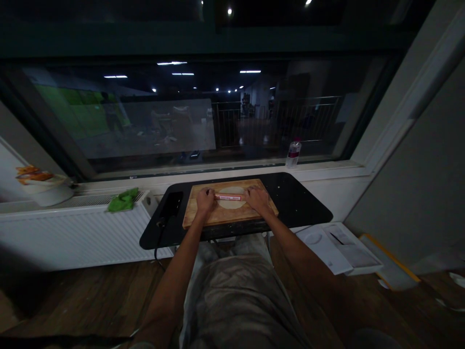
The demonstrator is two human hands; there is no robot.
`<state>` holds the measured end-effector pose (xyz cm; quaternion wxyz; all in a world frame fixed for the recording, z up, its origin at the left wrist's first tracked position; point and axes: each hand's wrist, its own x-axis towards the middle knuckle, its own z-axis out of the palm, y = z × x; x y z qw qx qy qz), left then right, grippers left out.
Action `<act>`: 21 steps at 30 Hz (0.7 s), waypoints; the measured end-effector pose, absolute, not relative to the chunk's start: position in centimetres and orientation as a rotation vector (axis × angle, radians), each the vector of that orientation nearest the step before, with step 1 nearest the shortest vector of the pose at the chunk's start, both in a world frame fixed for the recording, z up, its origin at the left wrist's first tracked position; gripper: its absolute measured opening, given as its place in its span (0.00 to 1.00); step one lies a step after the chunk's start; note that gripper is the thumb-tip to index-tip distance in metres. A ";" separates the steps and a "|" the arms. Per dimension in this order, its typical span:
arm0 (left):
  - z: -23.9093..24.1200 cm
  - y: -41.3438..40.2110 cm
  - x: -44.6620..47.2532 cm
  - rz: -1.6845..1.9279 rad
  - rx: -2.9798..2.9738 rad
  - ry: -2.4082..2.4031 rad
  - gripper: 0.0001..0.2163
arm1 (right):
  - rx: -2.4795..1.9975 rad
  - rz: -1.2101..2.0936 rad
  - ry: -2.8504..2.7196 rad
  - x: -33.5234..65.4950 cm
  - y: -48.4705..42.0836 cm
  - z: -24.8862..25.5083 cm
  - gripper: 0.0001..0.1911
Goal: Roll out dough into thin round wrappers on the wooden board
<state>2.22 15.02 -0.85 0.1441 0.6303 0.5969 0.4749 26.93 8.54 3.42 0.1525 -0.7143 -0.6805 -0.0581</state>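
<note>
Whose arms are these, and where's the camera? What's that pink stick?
The camera sits on a person's head, looking down, so the arms are that person's own. It's the only picture. The left hand and right hand each grip an end of a rolling pin, which lies across a flat round of dough. The dough rests on a wooden board on a black table. A water bottle stands on the sill, and a green cloth lies on the radiator.
</note>
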 end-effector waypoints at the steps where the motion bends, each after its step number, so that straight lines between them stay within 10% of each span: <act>1: -0.8 15.0 2.2 1.364 1.819 1.723 0.15 | -2.044 -0.169 -1.955 26.9 8.5 3.4 0.27; 21: -0.3 14.4 2.9 1.099 2.073 1.908 0.17 | -2.007 -0.224 -2.106 27.9 10.7 3.1 0.27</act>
